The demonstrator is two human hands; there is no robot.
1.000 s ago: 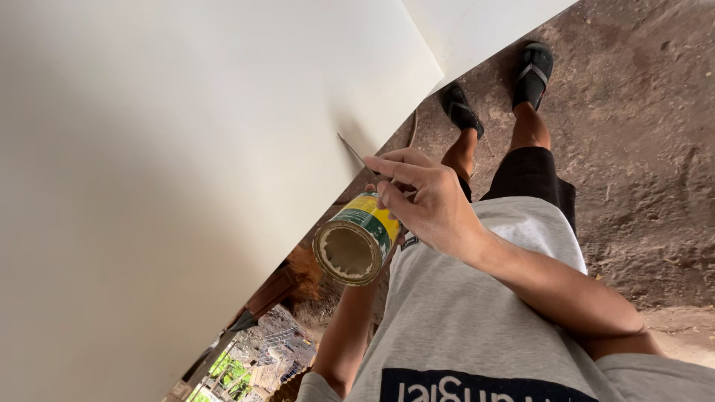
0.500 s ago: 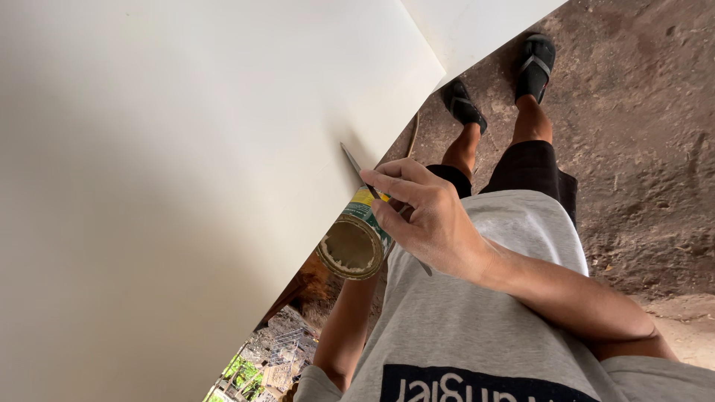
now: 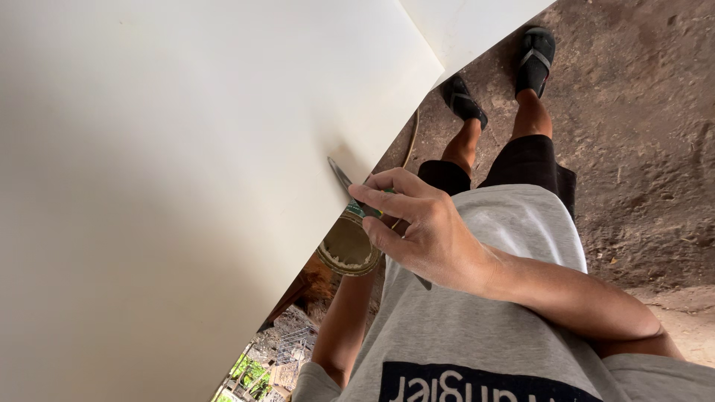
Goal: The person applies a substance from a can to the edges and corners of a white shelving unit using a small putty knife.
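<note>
My right hand grips a thin metal putty knife whose blade tip rests against the edge of a large white panel. Just below the blade, my left hand, mostly hidden behind the right hand, holds an open round can with a yellow and green label and pale, dried paste around its inner rim. Only my left forearm shows, rising to the can from below.
The white panel fills the left and top of the view. Brown dirt ground lies on the right, with my legs, black shorts and black sandals on it. Greenery and rubble show at the bottom left.
The putty knife's tip has slid down and left along the panel edge. The can has tilted and moved further behind my right hand, hiding most of its label.
</note>
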